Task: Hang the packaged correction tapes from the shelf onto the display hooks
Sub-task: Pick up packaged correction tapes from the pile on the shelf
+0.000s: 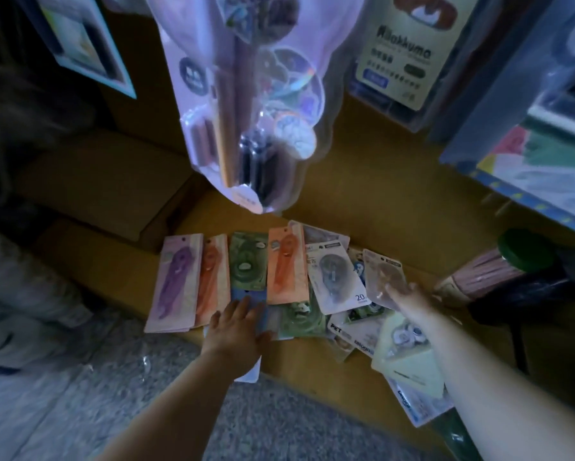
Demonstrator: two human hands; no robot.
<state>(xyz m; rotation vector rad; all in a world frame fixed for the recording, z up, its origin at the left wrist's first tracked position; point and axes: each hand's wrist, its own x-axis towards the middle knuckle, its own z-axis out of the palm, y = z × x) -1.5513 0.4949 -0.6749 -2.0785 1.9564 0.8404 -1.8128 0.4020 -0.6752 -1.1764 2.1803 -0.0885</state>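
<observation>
Correction tape packs fan across the shelf; my left hand rests flat, unclenched, on them; my right hand meets a clear pack, grasp unclear; light, stiff cards, I'd pinch an edge.

A low wooden shelf carries a spread of packaged correction tapes. At the left, a purple pack, an orange pack and a green pack lie flat side by side, edges overlapping. To the right, a white pack, a clear pack and a pale green pack lie heaped at angles. A green-lidded jar lies tilted at the far right.
</observation>
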